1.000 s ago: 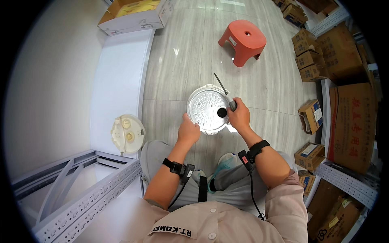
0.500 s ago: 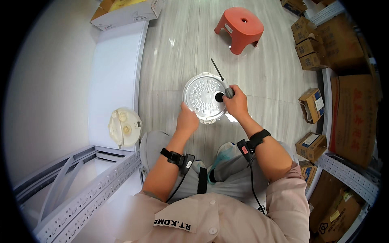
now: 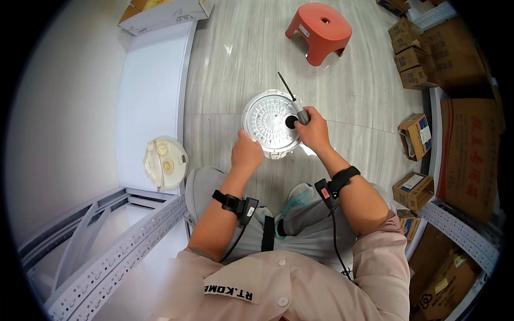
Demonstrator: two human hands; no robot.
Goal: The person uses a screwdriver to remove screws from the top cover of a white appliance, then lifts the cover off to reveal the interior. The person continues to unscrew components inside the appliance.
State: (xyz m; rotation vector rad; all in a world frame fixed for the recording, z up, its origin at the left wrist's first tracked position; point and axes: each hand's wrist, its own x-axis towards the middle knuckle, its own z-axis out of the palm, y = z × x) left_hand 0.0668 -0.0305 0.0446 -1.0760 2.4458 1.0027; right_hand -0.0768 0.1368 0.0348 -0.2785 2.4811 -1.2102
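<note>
A round, silvery metal lid [image 3: 262,120] with rings of embossed marks and a pale rim is held over the floor in front of me. My left hand [image 3: 247,152] is closed on its near left edge, fingers partly hidden. At the lid's right side, my right hand [image 3: 315,131] is wrapped round a grey-handled tool [image 3: 302,115] with a thin dark shaft pointing away and slightly left; its kind is unclear. The right thumb lies beside a black round spot [image 3: 291,122] on the lid. Whether it touches that spot, I cannot tell.
A red stool [image 3: 323,32] stands on the floor ahead. On the white shelf [image 3: 152,85] at left lie a cream round cover [image 3: 170,165] and an open carton [image 3: 166,18]. Cardboard boxes [image 3: 415,135] line the right side, by metal racking [image 3: 466,230]. My legs are below the lid.
The view has shifted slightly, so the stool and lid sit a little higher in it. Both hands keep their holds on the lid and the grey-handled tool.
</note>
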